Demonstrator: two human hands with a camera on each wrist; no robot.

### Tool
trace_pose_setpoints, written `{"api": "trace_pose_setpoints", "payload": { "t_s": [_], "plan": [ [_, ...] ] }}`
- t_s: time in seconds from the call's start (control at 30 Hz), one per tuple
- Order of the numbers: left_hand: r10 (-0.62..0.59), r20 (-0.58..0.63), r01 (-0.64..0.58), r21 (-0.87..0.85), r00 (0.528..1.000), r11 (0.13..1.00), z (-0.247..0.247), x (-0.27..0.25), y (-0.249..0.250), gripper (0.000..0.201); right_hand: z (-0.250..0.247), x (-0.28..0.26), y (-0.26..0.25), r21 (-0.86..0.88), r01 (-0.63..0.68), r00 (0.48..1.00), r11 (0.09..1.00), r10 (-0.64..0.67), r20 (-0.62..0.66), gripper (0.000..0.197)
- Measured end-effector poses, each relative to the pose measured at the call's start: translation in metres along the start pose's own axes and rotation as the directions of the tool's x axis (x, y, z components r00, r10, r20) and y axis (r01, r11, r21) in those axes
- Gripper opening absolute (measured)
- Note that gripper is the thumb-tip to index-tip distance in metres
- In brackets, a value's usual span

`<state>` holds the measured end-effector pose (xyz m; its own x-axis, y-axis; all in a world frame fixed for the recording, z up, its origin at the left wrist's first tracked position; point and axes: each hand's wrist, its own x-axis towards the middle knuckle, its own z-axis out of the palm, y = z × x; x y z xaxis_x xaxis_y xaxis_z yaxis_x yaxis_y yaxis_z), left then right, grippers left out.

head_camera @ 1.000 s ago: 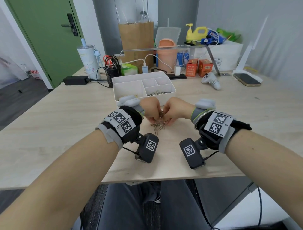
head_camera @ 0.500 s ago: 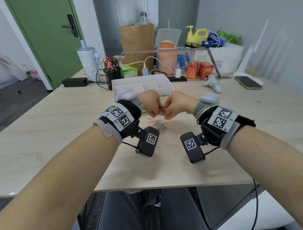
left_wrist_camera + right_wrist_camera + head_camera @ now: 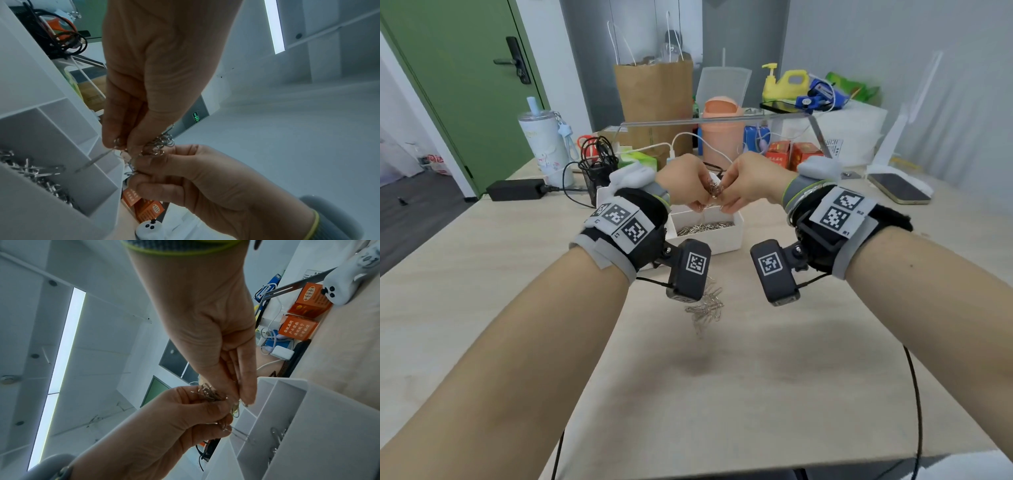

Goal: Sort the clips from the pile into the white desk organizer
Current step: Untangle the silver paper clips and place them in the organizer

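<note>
From the head camera, you held both hands raised together above the white desk organizer (image 3: 722, 236), your left hand (image 3: 681, 181) and right hand (image 3: 750, 181) meeting fingertip to fingertip and pinching a tangled bunch of paper clips (image 3: 714, 190) between them. The organizer's near compartment already held a layer of silver clips (image 3: 703, 228). The rest of the pile (image 3: 705, 308) lay on the wooden counter (image 3: 756, 394) near you, partly hidden by your left wrist camera. A brown paper bag (image 3: 654, 99), an orange bin (image 3: 722, 132) and a white tumbler (image 3: 544, 147) stood at the counter's far side.

From your left wrist, the left hand (image 3: 156, 73) had its thumb and fingers closed on the bunch of clips (image 3: 158, 146), and the right hand (image 3: 205, 178) gripped the same bunch from below. The organizer (image 3: 61, 129) sat just beside them, with clips (image 3: 33, 170) in one compartment.

From your right wrist, the right hand (image 3: 216, 321) pinched the bunch (image 3: 209, 394) from above and the left hand (image 3: 164, 426) clasped it from below, just beside the organizer's rim (image 3: 287, 381). Two orange boxes (image 3: 302, 318) and a white controller (image 3: 345, 280) lay beyond.
</note>
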<state>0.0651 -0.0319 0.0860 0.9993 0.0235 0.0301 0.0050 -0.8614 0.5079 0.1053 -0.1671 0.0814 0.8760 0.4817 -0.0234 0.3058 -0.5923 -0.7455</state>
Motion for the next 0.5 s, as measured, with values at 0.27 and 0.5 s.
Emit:
{"api": "trace_pose_setpoints", "payload": {
  "t_s": [0.27,0.5],
  "plan": [
    [-0.082,0.011,0.08,0.139,0.997,0.987,0.019,0.002,-0.016,0.026,0.02,0.008,0.016,-0.102,-0.01,0.999,0.995,0.006,-0.034,0.02],
    [-0.072,-0.053,0.076,0.084,0.996,0.994,0.025,-0.007,-0.015,0.028,0.024,-0.006,0.021,-0.231,0.044,0.995,0.972,-0.064,-0.08,0.015]
  ]
}}
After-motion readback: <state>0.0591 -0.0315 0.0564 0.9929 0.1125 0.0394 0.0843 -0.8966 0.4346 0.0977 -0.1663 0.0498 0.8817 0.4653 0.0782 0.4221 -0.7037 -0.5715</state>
